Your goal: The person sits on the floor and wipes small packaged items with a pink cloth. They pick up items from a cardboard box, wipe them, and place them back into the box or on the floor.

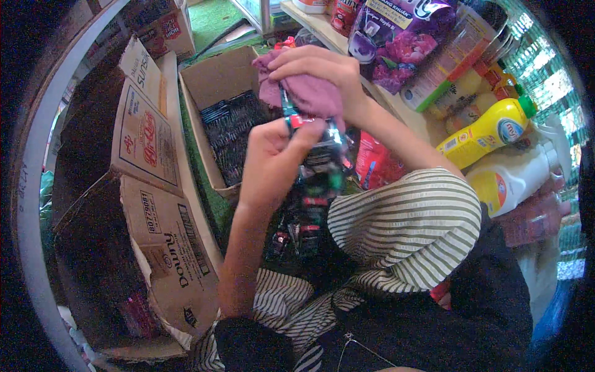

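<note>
- Pinching the strip beside the knee, the left hand could crease it by squeezing hard
- Right hand, fingers clamped on the cloth at the strip's top, could tear the strip by tugging
- Swinging could snag its lower end

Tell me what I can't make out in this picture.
All in the head view:
- Dark sachets hanging below the left hand: blurred, details unclear.
- Thumb of the right hand: hidden by the mauve cloth.
- Purple package: top cut off by the upper edge.
- Reddish item in the left carton: too dark.
</note>
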The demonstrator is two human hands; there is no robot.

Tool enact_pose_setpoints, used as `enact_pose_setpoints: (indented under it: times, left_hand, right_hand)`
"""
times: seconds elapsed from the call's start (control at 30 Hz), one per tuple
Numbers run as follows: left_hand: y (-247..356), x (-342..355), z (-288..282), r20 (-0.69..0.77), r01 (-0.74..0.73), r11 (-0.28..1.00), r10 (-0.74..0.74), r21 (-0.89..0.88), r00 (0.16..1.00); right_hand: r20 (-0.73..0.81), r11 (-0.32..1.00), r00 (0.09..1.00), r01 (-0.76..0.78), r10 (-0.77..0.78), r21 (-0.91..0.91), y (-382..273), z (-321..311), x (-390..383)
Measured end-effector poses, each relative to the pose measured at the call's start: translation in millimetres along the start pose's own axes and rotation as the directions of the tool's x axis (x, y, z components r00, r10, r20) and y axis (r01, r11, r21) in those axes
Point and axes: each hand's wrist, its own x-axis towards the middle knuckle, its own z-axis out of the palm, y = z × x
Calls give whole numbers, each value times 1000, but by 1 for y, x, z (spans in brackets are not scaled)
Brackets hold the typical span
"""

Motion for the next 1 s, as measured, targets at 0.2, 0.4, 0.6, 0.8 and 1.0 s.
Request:
enact_pose_setpoints:
  times: [0.2,0.4,0.6,0.8,1.0]
  left_hand:
    - [6,-18,29,211,21,999,-29,38,977]
    - [15,-10,7,11,-13,944,10,331,1000]
    - [4,-2,6,-182,-68,994,83,88,980]
    - [0,-21,42,8,23,989,-24,147,1000]
    - [13,-12,9,209,150,983,-171,110,963]
  right_hand:
    - [-183,965,950,-232,251,122,38,-24,-16]
    - [-108,997,991,-79,79,0,14,-15,-1]
    - [12,1000,1000,10,-10,7,0,1,-1]
    - [-177,908,891,-414,419,67,44,-28,-27]
    - [-46,994,996,-74,71,-81,11,-27,6]
